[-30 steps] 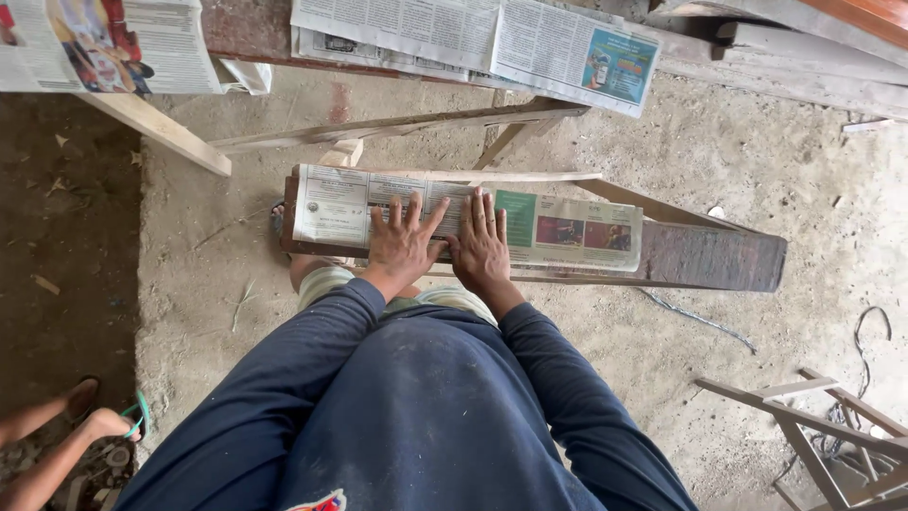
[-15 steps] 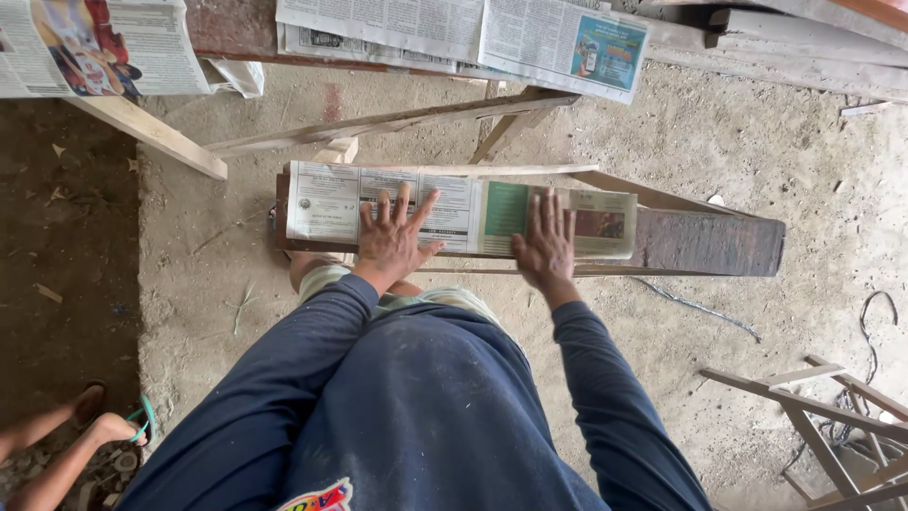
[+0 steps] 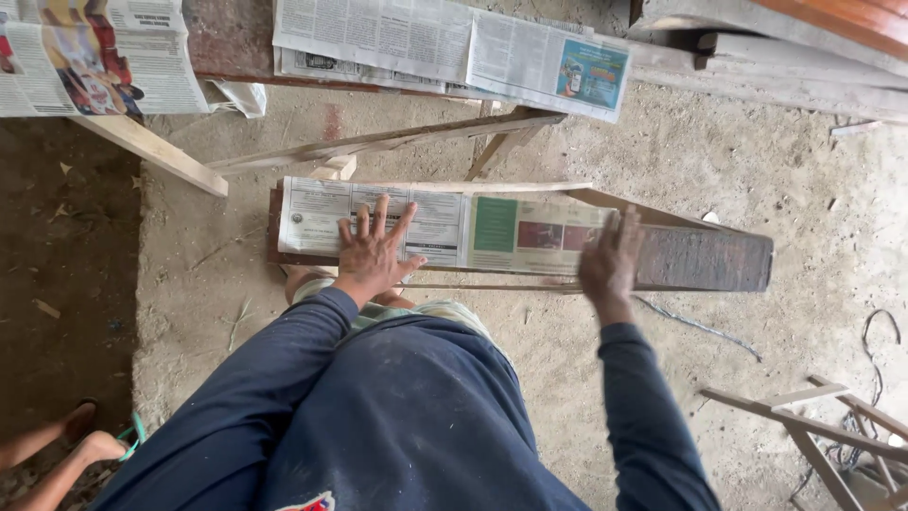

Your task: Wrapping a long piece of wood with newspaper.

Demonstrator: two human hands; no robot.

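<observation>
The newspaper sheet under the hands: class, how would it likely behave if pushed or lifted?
The newspaper sheet looks thin and lies flat along the plank, so it is probably floppy and light. The left hand presses it flat while the right hand is at its end; unpinned, it might slide or wrinkle.

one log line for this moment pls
left hand flat on newspaper | right hand at paper's right end, blurred | paper on dark board

Matt printed newspaper sheet (image 3: 445, 227) covers a dark, rough-sawn wooden plank (image 3: 705, 260), whose bare end looks dull and unfinished. The left hand (image 3: 374, 251) lies flat on the paper; the right hand (image 3: 610, 260) is blurred at its edge. Gritty, dusty concrete floor (image 3: 681, 161) lies beneath. Pale raw wooden slats (image 3: 378, 142) look dry and unvarnished. Sleeves are dusty navy cloth (image 3: 378, 416)
</observation>
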